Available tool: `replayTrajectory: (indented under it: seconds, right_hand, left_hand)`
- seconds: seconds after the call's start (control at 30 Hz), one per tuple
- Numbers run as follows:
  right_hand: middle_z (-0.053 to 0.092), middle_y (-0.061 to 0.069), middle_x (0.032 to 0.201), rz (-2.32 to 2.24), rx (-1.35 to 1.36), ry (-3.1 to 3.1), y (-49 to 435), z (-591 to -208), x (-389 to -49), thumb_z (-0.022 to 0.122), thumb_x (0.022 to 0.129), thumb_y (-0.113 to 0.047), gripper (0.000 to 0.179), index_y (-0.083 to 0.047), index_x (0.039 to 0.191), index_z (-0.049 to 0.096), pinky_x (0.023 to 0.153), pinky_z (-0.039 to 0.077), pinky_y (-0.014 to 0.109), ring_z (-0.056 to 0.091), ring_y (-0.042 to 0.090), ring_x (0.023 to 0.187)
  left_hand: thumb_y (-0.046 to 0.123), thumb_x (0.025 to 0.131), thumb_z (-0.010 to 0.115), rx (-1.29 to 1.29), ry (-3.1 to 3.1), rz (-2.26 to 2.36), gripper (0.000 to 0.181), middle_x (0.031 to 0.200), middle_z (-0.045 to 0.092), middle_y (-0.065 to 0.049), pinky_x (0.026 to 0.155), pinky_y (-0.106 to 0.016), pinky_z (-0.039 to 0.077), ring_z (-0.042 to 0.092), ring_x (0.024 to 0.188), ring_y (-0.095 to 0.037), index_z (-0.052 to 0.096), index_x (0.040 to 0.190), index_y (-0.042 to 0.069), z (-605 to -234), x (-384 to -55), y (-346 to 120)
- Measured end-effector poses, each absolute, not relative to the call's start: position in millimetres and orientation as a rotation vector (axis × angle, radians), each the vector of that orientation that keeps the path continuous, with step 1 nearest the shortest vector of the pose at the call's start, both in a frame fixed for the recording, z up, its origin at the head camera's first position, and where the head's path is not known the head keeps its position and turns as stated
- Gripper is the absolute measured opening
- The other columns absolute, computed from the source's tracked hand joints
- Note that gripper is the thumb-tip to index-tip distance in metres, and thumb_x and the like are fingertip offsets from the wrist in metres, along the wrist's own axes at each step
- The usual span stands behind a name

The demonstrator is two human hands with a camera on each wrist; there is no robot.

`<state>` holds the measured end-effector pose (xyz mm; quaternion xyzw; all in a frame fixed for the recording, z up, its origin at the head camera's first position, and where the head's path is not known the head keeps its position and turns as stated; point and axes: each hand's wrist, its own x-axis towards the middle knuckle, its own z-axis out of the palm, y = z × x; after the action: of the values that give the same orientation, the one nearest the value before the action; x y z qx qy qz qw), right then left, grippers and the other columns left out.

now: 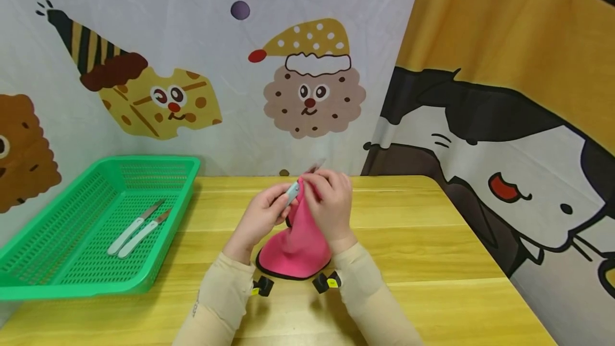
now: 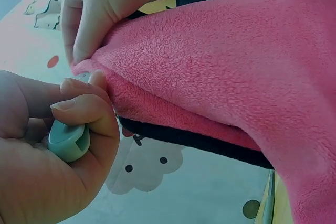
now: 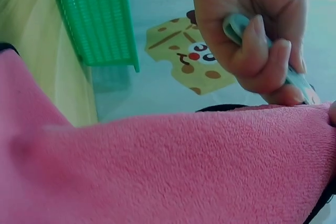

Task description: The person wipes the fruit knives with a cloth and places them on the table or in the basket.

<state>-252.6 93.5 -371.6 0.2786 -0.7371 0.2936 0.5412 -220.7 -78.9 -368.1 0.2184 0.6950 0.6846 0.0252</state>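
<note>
My left hand (image 1: 263,211) grips the pale teal handle of a knife (image 1: 292,192), its fingers curled round it. In the left wrist view the rounded handle end (image 2: 69,141) shows below the thumb. A pink cloth (image 1: 300,247) with a black edge is folded over the blade, whose tip (image 1: 318,164) sticks out past it at the top. With thumb and fingers, my right hand (image 1: 332,202) pinches the cloth around the blade. The cloth hangs down towards the table, its fuzzy surface plain in the right wrist view. Most of the blade is hidden.
On the left of the wooden table (image 1: 423,250) stands a green plastic basket (image 1: 175,228). Two knives with white handles (image 1: 126,236) lie in it, side by side. A curtain with cartoon prints (image 1: 230,95) hangs behind the table.
</note>
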Motion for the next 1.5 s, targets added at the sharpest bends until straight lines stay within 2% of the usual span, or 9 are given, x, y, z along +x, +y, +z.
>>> replayTrajectory:
  seconds: [0.13,0.33,0.57,0.73,0.87,1.23,1.5]
  right_hand:
    - [0.065,0.008,0.088,0.715,0.615,-1.773,98.6,-368.0,-259.2,0.076,0.085,-0.006,0.008,-0.007,0.093,0.077,0.073,0.042,0.044,0.061,0.026,0.079]
    - [0.065,0.010,0.088,0.735,0.531,-1.789,109.1,-363.7,-266.7,0.076,0.087,-0.009,0.008,-0.005,0.094,0.076,0.075,0.040,0.047,0.061,0.027,0.081]
    - [0.066,0.011,0.091,0.803,0.421,-1.777,122.6,-362.1,-268.8,0.074,0.088,-0.009,0.007,-0.004,0.093,0.076,0.083,0.041,0.048,0.061,0.028,0.088]
    - [0.065,0.012,0.092,0.910,0.367,-1.725,129.5,-362.9,-264.5,0.074,0.088,-0.006,0.008,-0.004,0.094,0.077,0.085,0.041,0.046,0.061,0.029,0.090]
    - [0.065,0.012,0.092,0.950,0.400,-1.679,128.7,-364.6,-259.1,0.074,0.088,-0.006,0.008,-0.005,0.095,0.077,0.085,0.041,0.045,0.061,0.030,0.089]
    - [0.065,0.010,0.088,0.846,0.599,-1.618,111.4,-367.6,-250.0,0.073,0.087,-0.008,0.009,-0.007,0.094,0.077,0.078,0.041,0.045,0.060,0.028,0.080]
    - [0.064,0.007,0.085,0.767,0.752,-1.609,100.1,-366.0,-245.0,0.072,0.089,-0.012,0.008,-0.008,0.095,0.077,0.068,0.039,0.042,0.057,0.024,0.072]
  left_hand:
    - [0.009,0.106,0.045,0.662,2.202,2.067,0.024,0.090,0.055,-0.022,0.055,-0.020,0.037,0.043,0.063,-0.012,0.060,0.121,-0.001,-367.6,-220.3,-80.1]
    - [0.010,0.106,0.046,0.650,2.266,2.001,0.023,0.074,0.049,-0.011,0.052,-0.021,0.036,0.041,0.061,-0.014,0.062,0.118,-0.001,-366.3,-219.0,-82.1]
    - [0.008,0.106,0.044,0.649,2.153,2.058,0.028,0.087,0.056,-0.011,0.054,-0.020,0.037,0.044,0.064,-0.011,0.058,0.126,-0.005,-367.5,-217.9,-80.1]
    - [0.012,0.108,0.040,0.727,1.917,2.197,0.029,0.084,0.051,-0.008,0.053,-0.019,0.033,0.042,0.063,-0.009,0.055,0.123,-0.008,-369.0,-218.4,-83.3]
    - [0.012,0.108,0.039,0.773,1.846,2.271,0.031,0.088,0.053,-0.008,0.053,-0.018,0.033,0.042,0.065,-0.009,0.051,0.127,-0.010,-367.0,-218.1,-87.6]
    - [0.007,0.107,0.039,0.697,1.920,2.334,0.034,0.095,0.057,-0.008,0.053,-0.018,0.036,0.045,0.066,-0.010,0.047,0.135,-0.012,-363.2,-216.0,-92.1]
    - [0.005,0.106,0.042,0.680,2.055,2.285,0.028,0.093,0.056,-0.018,0.053,-0.017,0.036,0.044,0.065,-0.009,0.055,0.125,-0.011,-360.2,-213.9,-84.4]
